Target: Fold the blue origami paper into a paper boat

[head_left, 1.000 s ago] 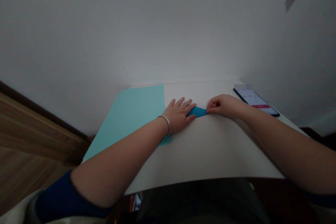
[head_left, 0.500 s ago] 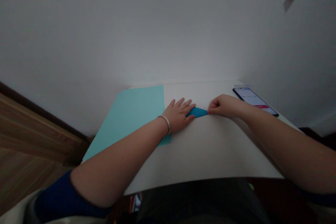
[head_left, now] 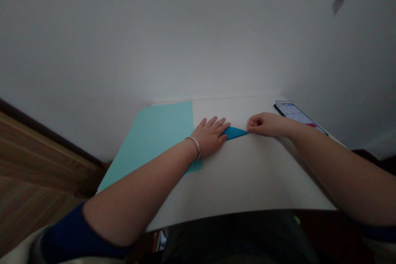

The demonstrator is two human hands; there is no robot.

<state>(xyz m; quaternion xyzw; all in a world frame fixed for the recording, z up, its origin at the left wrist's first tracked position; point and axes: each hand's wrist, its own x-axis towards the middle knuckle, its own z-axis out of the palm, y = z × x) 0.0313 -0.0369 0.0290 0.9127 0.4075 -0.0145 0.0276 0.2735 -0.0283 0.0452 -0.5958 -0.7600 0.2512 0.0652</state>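
A small dark-blue folded paper [head_left: 234, 133] lies on the white table [head_left: 244, 177], pointing right. My left hand [head_left: 210, 135] lies flat on its left part with fingers stretched out, a pale bracelet on the wrist. My right hand [head_left: 266, 124] is curled in a loose fist, its fingertips pressed on the table just past the paper's pointed right tip. Nothing shows inside that fist.
A large light-blue sheet [head_left: 154, 140] covers the table's left side, partly under my left forearm. A phone [head_left: 298, 117] with a lit screen lies at the far right by the wall. White walls close in behind and right. Wooden floor lies to the left.
My right hand has slid a little to the right along the folded paper, off its tip, so more of the paper shows. My left hand has stayed in place.
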